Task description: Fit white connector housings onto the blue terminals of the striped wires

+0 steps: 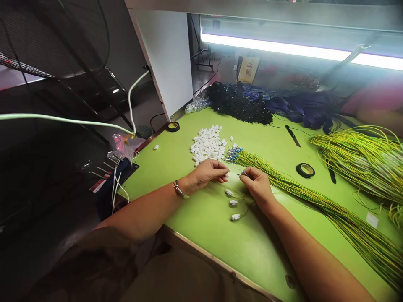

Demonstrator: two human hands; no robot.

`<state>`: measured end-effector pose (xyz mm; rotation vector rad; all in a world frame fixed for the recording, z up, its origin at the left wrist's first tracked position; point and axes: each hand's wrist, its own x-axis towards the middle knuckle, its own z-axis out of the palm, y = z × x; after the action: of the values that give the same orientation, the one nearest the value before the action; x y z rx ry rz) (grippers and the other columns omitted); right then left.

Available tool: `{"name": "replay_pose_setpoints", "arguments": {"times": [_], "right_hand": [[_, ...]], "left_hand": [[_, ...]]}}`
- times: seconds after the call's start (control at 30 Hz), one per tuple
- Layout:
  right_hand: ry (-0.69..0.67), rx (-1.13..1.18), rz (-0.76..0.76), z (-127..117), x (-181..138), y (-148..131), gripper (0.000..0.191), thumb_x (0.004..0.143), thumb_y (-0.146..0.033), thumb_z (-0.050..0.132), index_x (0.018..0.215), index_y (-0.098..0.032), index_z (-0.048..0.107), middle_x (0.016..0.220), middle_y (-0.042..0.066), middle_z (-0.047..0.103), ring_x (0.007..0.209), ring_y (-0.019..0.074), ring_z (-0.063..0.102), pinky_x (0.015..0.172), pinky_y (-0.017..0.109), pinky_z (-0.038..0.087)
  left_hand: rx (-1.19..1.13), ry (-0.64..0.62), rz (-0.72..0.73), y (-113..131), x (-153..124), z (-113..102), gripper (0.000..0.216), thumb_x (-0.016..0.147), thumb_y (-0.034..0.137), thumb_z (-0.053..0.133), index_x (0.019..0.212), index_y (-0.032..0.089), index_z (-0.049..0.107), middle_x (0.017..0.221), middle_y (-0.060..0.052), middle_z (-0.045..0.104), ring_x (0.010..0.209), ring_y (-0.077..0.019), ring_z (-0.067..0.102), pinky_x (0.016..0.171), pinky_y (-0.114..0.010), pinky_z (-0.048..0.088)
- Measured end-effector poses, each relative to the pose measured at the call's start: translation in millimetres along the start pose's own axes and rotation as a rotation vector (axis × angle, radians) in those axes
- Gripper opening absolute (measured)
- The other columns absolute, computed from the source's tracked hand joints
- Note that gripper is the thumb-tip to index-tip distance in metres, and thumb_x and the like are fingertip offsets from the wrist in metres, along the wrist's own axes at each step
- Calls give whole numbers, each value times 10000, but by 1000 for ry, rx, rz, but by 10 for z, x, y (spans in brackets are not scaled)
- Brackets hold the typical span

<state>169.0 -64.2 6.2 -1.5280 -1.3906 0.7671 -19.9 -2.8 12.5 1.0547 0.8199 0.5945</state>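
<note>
A bright green tabletop [201,235] is lit by a strip lamp [283,47] at the far side. Near its middle, the left hand [208,173] is closed on what seems to be a small white connector, mostly hidden by the fingers. Just to the right, the right hand [256,182] is pinched on a thin wire with a blue terminal [243,172] at its tip. The wire is judged to be light and limp, best taken just behind the terminal. The connector would be light, hard and easily dropped. Three finished wired connectors [233,203] lie just near of the hands. A pile of white connectors [208,145] lies just beyond the left hand. A long bundle of yellow-green wires [315,197] stretches away to the right, with a tape roll [305,170] beside it.
</note>
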Motion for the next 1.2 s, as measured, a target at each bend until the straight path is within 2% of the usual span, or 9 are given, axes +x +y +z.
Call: {"name": "replay_pose_setpoints", "arguments": {"times": [0.1, 0.27, 0.37, 0.57, 0.9, 1.03, 1.2], "right_hand": [[-21, 45, 27, -12, -11, 1, 211, 707, -357, 631, 605, -180, 578, 537, -28, 453, 538, 107, 360, 519, 255, 301], [-73, 66, 15, -31, -20, -7, 260, 734, -414, 654, 680, -160, 657, 608, 7, 556, 582, 123, 434, 563, 265, 348], [-141, 37, 0, -39, -18, -9, 279, 729, -426, 655, 665, -155, 663, 588, 5, 550, 568, 120, 427, 551, 262, 344], [-220, -54, -4, -39, -16, 6, 293, 724, -428, 629, 625, -154, 650, 528, -14, 487, 523, 105, 373, 512, 257, 308], [-208, -55, 4, -54, -13, 10, 277, 708, -413, 622, 617, -153, 644, 542, -4, 511, 541, 116, 407, 542, 263, 340], [-239, -38, 3, -68, -1, 29, 274, 722, -410, 620, 614, -160, 642, 561, 5, 548, 567, 130, 460, 572, 266, 372], [-309, -19, -10, -97, 10, 33, 291, 742, -433, 622, 654, -158, 661, 583, 7, 567, 581, 134, 473, 581, 266, 379]], "left_hand": [[-143, 56, -49, -73, 22, 58, 252, 681, 245, 817, 768, 79, 650, 619, -10, 642, 541, -62, 605, 527, -156, 454], [-339, 111, -85, -42, 47, 53, 190, 686, 113, 803, 728, 73, 622, 667, -27, 656, 636, -94, 665, 706, -212, 529], [-366, 103, -104, -27, 44, 42, 146, 721, 85, 769, 733, 67, 625, 674, -33, 657, 633, -99, 674, 706, -205, 535], [-335, 71, -104, -50, 37, 39, 116, 734, 106, 765, 764, 56, 665, 727, -53, 680, 641, -95, 676, 716, -206, 543], [-285, 15, -103, -35, 19, 30, 301, 586, 198, 874, 779, 46, 701, 752, -57, 702, 661, -112, 685, 715, -211, 539], [-207, -7, -31, -61, 4, 52, 377, 553, 224, 886, 835, 53, 703, 737, -65, 711, 705, -139, 700, 738, -239, 535], [-111, 17, 49, -123, -2, 116, 380, 558, 271, 879, 804, 62, 678, 657, -55, 696, 635, -135, 684, 661, -240, 526]]}}
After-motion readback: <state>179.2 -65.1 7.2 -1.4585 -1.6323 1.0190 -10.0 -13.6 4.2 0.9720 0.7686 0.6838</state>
